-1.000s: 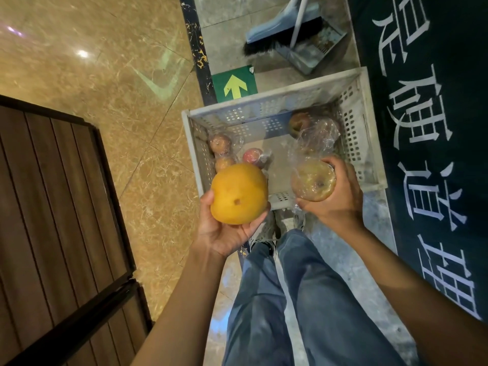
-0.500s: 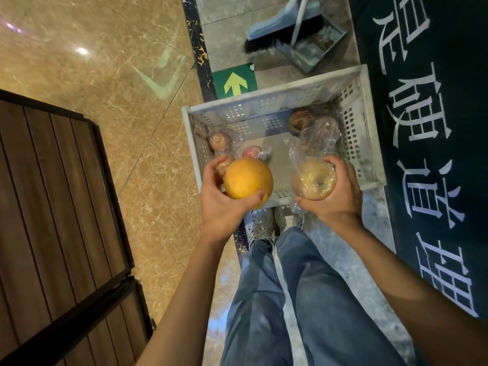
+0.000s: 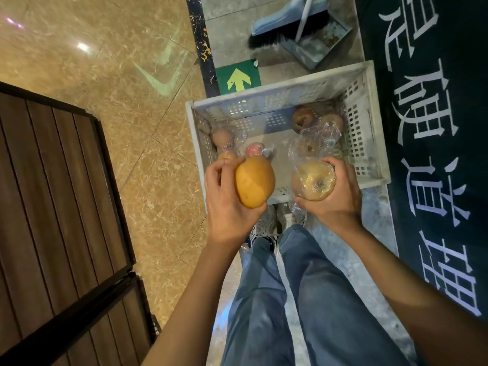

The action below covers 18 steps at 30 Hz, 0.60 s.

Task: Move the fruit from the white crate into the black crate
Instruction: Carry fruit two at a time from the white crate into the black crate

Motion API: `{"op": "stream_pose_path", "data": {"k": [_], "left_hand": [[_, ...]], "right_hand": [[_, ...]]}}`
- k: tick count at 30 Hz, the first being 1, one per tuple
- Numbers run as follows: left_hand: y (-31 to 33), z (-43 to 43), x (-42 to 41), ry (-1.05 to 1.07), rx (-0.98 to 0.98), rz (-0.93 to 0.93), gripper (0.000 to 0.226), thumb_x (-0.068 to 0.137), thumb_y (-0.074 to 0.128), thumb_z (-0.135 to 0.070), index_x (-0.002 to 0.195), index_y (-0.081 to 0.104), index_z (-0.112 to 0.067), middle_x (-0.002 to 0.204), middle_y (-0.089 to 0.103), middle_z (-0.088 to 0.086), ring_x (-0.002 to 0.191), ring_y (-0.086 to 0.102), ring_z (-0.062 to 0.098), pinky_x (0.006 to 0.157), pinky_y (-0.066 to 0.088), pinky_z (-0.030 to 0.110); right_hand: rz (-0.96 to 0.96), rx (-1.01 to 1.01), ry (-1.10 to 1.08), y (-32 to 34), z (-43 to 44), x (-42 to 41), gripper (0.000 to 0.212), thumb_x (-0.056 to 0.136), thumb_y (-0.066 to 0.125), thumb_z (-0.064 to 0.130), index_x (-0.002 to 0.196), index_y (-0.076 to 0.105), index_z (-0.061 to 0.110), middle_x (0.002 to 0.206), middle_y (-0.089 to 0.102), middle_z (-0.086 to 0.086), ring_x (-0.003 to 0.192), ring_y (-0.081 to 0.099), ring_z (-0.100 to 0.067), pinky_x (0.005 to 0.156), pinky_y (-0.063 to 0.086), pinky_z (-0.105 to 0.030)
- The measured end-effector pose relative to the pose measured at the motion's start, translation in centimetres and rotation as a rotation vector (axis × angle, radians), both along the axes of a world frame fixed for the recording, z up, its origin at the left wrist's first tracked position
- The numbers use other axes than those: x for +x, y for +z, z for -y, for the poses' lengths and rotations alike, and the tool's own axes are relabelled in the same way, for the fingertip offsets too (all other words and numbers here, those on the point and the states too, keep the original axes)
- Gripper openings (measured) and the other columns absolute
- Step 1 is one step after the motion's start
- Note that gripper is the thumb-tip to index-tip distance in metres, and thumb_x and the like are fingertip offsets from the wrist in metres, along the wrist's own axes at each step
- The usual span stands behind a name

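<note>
Lifting out is judged underway: a yellow citrus [image 3: 254, 180] is gripped in the left hand [image 3: 227, 207], a plastic-wrapped apple [image 3: 314, 180] in the right hand [image 3: 342, 199], both over the near rim of the white crate [image 3: 368, 138]. Next, the unseen black crate must probably be found.

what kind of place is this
Likely a public building's lobby or entrance: polished marble floor, a green arrow floor sign, and a dark mat with large white characters.

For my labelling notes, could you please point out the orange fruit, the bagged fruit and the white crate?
orange fruit [image 3: 254, 180], head view, middle of skin.
bagged fruit [image 3: 314, 180], head view, wrapped front.
white crate [image 3: 277, 87], head view, far rim.
</note>
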<state>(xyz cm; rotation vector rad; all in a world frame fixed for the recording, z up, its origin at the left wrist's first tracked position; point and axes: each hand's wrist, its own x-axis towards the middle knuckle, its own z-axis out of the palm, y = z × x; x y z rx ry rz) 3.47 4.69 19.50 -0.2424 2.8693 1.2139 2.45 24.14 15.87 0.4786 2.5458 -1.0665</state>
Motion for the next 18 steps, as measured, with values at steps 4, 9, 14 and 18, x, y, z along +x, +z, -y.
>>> {"op": "stream_pose_path", "data": {"k": [4, 9, 14, 18], "left_hand": [[-0.2, 0.7, 1.0, -0.076, -0.024, -0.137, 0.070, 0.058, 0.082, -0.007, 0.119, 0.049, -0.020, 0.119, 0.030, 0.004, 0.116, 0.027, 0.003, 0.100, 0.028, 0.004], [0.0, 1.5, 1.6, -0.143, -0.081, -0.256, 0.060, 0.068, 0.079, -0.008, 0.117, 0.047, -0.019, 0.127, 0.031, 0.011, 0.121, 0.035, 0.026, 0.106, 0.027, 0.007], [0.0, 1.8, 1.5, -0.204, -0.145, -0.290, 0.047, 0.077, 0.071, -0.020, 0.115, 0.044, -0.021, 0.133, 0.032, 0.016, 0.123, 0.038, 0.035, 0.100, 0.036, 0.025], [0.1, 1.8, 1.1, -0.167, -0.061, -0.285, 0.053, 0.072, 0.077, -0.019, 0.112, 0.043, -0.017, 0.130, 0.037, 0.019, 0.121, 0.041, 0.033, 0.100, 0.034, 0.013]], "right_hand": [[-0.012, 0.002, 0.002, 0.0, 0.1, 0.0, 0.087, 0.050, 0.089, 0.029, 0.125, 0.045, 0.025, 0.125, 0.049, -0.002, 0.111, 0.051, -0.024, 0.085, 0.043, -0.036], [0.001, 0.009, -0.002, 0.0, 0.1, 0.0, 0.088, 0.050, 0.089, 0.029, 0.126, 0.045, 0.026, 0.126, 0.048, -0.002, 0.112, 0.050, -0.024, 0.086, 0.042, -0.037], [0.004, 0.029, -0.001, -0.1, 0.1, 0.0, 0.088, 0.050, 0.089, 0.029, 0.125, 0.045, 0.026, 0.126, 0.048, -0.001, 0.113, 0.050, -0.024, 0.088, 0.045, -0.040], [0.004, 0.043, 0.007, -0.3, -0.1, -0.1, 0.088, 0.049, 0.089, 0.029, 0.125, 0.045, 0.026, 0.126, 0.048, -0.002, 0.112, 0.051, -0.025, 0.085, 0.044, -0.037]]}}
